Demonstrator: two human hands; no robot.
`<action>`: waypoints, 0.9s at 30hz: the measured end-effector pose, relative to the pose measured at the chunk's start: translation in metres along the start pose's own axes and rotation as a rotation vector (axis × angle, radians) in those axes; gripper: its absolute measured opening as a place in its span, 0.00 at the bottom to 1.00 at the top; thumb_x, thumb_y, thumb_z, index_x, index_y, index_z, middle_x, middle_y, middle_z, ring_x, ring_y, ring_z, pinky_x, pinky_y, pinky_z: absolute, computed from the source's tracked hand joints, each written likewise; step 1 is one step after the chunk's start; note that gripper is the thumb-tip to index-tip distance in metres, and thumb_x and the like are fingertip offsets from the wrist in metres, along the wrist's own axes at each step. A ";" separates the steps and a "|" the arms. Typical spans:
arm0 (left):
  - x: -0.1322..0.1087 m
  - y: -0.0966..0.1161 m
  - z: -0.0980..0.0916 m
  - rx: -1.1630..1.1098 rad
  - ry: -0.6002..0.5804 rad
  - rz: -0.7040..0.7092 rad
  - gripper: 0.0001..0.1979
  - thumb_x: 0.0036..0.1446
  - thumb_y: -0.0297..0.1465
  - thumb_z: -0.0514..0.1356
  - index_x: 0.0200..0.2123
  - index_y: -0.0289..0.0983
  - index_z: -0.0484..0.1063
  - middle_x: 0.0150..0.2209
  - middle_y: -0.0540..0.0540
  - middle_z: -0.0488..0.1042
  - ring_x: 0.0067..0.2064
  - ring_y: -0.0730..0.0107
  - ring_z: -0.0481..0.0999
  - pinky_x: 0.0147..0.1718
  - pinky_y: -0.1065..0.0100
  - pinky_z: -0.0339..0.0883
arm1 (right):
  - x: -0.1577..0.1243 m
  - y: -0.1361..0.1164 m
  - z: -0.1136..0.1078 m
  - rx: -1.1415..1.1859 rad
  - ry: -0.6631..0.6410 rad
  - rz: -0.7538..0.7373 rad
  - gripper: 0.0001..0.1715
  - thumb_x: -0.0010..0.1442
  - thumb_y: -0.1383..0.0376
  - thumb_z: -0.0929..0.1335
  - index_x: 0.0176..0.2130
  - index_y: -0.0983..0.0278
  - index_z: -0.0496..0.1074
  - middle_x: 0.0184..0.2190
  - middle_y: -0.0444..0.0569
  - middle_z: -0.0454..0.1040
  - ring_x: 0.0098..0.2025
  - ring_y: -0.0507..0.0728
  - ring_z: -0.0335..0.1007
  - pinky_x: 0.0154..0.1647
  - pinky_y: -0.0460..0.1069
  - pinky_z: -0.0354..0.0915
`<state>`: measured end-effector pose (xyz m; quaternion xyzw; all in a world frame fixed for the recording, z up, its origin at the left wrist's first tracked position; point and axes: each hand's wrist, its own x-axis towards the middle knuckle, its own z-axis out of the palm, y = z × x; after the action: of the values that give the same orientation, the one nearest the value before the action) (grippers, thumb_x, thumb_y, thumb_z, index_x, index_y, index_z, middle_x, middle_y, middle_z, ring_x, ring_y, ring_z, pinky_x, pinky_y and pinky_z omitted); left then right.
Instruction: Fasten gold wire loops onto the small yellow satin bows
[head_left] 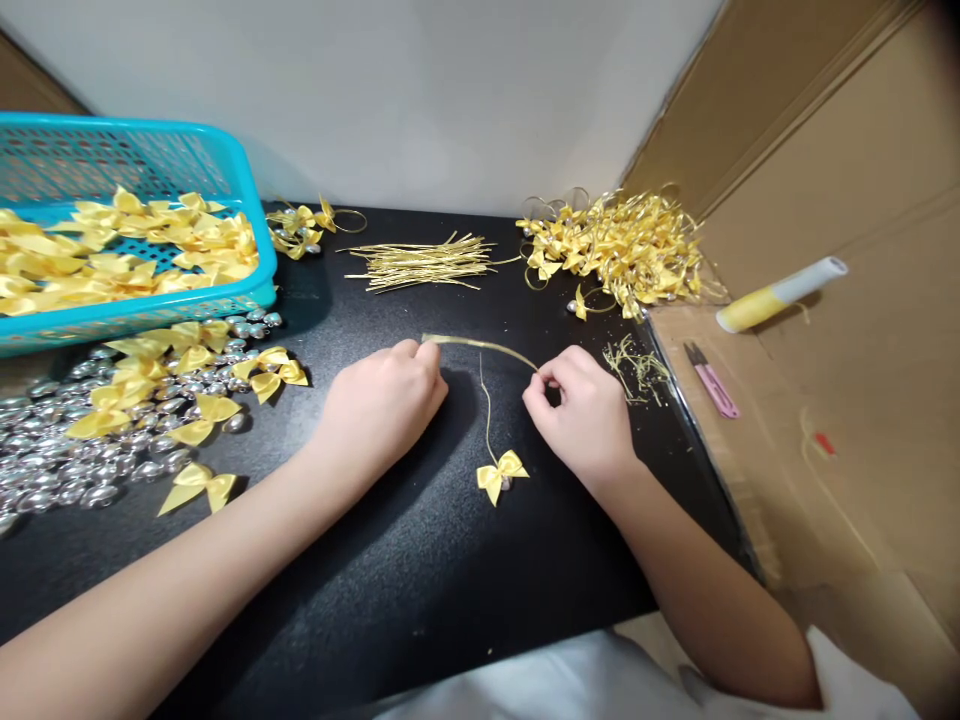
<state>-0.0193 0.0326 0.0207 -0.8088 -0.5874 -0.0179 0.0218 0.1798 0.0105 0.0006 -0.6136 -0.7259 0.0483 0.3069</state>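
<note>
A thin gold wire tie [491, 346] stretches in a slight arc between my two hands. My left hand [386, 392] is closed on its left end, knuckles up. Thumb and fingertips of my right hand [581, 408] pinch the other end. Below the wire tie, a yellow ribbon bow [501, 474] lies on the black table [420, 560], with a silver bell-like bead partly hidden under it and a thin gold strand [487, 405] running up from it.
A turquoise basket [259, 215] of yellow bows stands at left, above silver beads [142, 440] and loose bows. Behind my hands lies a bundle of gold ties [424, 262]. Finished-looking bow loops [622, 245] pile at back right, near wire scraps [636, 368] and pink thread snips [711, 380].
</note>
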 end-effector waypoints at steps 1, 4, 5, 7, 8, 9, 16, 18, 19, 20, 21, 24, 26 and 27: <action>0.001 0.000 -0.001 -0.019 -0.033 -0.024 0.10 0.58 0.32 0.52 0.30 0.36 0.71 0.28 0.41 0.74 0.26 0.58 0.74 0.21 0.66 0.49 | 0.000 -0.001 0.000 0.007 -0.005 0.013 0.10 0.55 0.71 0.64 0.23 0.64 0.67 0.25 0.44 0.66 0.23 0.48 0.55 0.27 0.47 0.55; 0.003 -0.002 -0.005 -0.105 -0.067 -0.075 0.11 0.55 0.37 0.55 0.24 0.38 0.68 0.22 0.43 0.70 0.22 0.59 0.70 0.21 0.66 0.46 | -0.001 -0.002 0.000 0.039 -0.014 0.016 0.10 0.54 0.70 0.65 0.22 0.64 0.67 0.24 0.44 0.66 0.22 0.48 0.55 0.27 0.47 0.54; 0.002 -0.002 -0.007 -0.126 -0.059 -0.089 0.13 0.53 0.39 0.56 0.21 0.39 0.66 0.19 0.44 0.68 0.21 0.60 0.69 0.21 0.67 0.46 | -0.001 -0.003 0.000 0.041 -0.012 0.009 0.10 0.55 0.70 0.65 0.22 0.64 0.67 0.25 0.44 0.66 0.22 0.47 0.55 0.27 0.47 0.55; 0.000 -0.002 -0.014 -0.141 0.000 -0.108 0.15 0.52 0.41 0.57 0.19 0.39 0.63 0.17 0.46 0.65 0.21 0.61 0.68 0.21 0.67 0.44 | -0.001 -0.002 -0.001 0.027 -0.006 -0.008 0.11 0.56 0.70 0.64 0.23 0.64 0.68 0.25 0.44 0.66 0.22 0.48 0.55 0.27 0.47 0.55; -0.001 -0.002 -0.018 -0.141 0.058 -0.104 0.14 0.52 0.41 0.57 0.20 0.39 0.64 0.19 0.46 0.67 0.22 0.61 0.69 0.22 0.68 0.44 | -0.001 -0.002 -0.001 0.018 -0.008 -0.016 0.11 0.56 0.70 0.64 0.23 0.64 0.68 0.25 0.45 0.67 0.22 0.48 0.55 0.27 0.47 0.55; -0.003 -0.002 -0.021 -0.140 0.117 -0.089 0.13 0.52 0.41 0.58 0.23 0.39 0.66 0.21 0.46 0.69 0.24 0.61 0.71 0.22 0.68 0.43 | 0.000 -0.001 -0.002 0.013 -0.013 -0.023 0.11 0.56 0.70 0.64 0.23 0.64 0.68 0.26 0.45 0.67 0.22 0.48 0.55 0.27 0.47 0.55; -0.004 0.000 -0.022 -0.177 -0.051 0.084 0.29 0.48 0.57 0.60 0.40 0.39 0.72 0.22 0.47 0.73 0.23 0.60 0.73 0.22 0.69 0.45 | 0.001 -0.001 -0.002 0.014 -0.019 -0.055 0.12 0.57 0.70 0.63 0.23 0.64 0.68 0.25 0.45 0.67 0.22 0.48 0.55 0.27 0.47 0.56; -0.004 0.002 -0.020 -0.095 -0.095 0.063 0.25 0.53 0.54 0.58 0.40 0.38 0.73 0.24 0.44 0.75 0.24 0.56 0.74 0.22 0.68 0.45 | 0.000 -0.002 -0.001 0.029 -0.013 -0.068 0.12 0.57 0.70 0.63 0.23 0.64 0.68 0.25 0.45 0.67 0.22 0.48 0.55 0.27 0.47 0.56; -0.004 0.003 -0.019 -0.054 -0.107 0.044 0.21 0.56 0.50 0.58 0.39 0.38 0.74 0.25 0.42 0.76 0.25 0.55 0.75 0.22 0.68 0.45 | 0.000 -0.002 -0.001 0.039 -0.007 -0.072 0.12 0.57 0.70 0.63 0.23 0.64 0.68 0.25 0.45 0.67 0.22 0.48 0.55 0.27 0.47 0.56; -0.003 0.003 -0.018 -0.027 -0.113 0.027 0.17 0.58 0.46 0.57 0.37 0.38 0.75 0.26 0.41 0.77 0.25 0.55 0.75 0.22 0.68 0.45 | 0.000 -0.003 -0.001 0.050 0.003 -0.074 0.12 0.57 0.70 0.63 0.23 0.64 0.69 0.25 0.45 0.67 0.22 0.48 0.54 0.26 0.47 0.56; -0.003 0.003 -0.017 -0.021 -0.113 0.016 0.14 0.60 0.42 0.56 0.34 0.38 0.75 0.27 0.41 0.77 0.25 0.55 0.75 0.22 0.68 0.46 | -0.001 -0.004 -0.001 0.061 0.016 -0.071 0.12 0.57 0.70 0.64 0.23 0.64 0.68 0.24 0.44 0.66 0.22 0.48 0.54 0.26 0.47 0.56; -0.002 0.002 -0.015 -0.159 -0.020 0.017 0.12 0.61 0.35 0.55 0.28 0.38 0.74 0.28 0.42 0.77 0.25 0.59 0.74 0.23 0.67 0.49 | -0.002 -0.006 -0.002 0.109 0.057 -0.044 0.11 0.55 0.70 0.65 0.22 0.64 0.68 0.23 0.43 0.66 0.21 0.47 0.54 0.25 0.46 0.56; -0.001 0.002 -0.014 -0.388 0.096 0.002 0.12 0.59 0.35 0.57 0.27 0.37 0.74 0.25 0.45 0.76 0.24 0.65 0.72 0.24 0.68 0.53 | -0.002 -0.010 -0.002 0.191 0.069 0.014 0.10 0.54 0.70 0.66 0.21 0.64 0.68 0.22 0.43 0.66 0.21 0.47 0.55 0.23 0.46 0.56; -0.001 0.004 -0.012 -0.540 0.138 -0.019 0.11 0.59 0.35 0.58 0.27 0.37 0.74 0.23 0.47 0.75 0.23 0.67 0.71 0.25 0.69 0.55 | -0.003 -0.012 -0.001 0.260 0.065 0.067 0.10 0.53 0.70 0.66 0.21 0.64 0.69 0.22 0.43 0.67 0.20 0.47 0.57 0.23 0.45 0.58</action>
<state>-0.0164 0.0297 0.0331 -0.7767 -0.5659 -0.2291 -0.1548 0.1705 0.0044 0.0058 -0.5937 -0.6824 0.1324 0.4053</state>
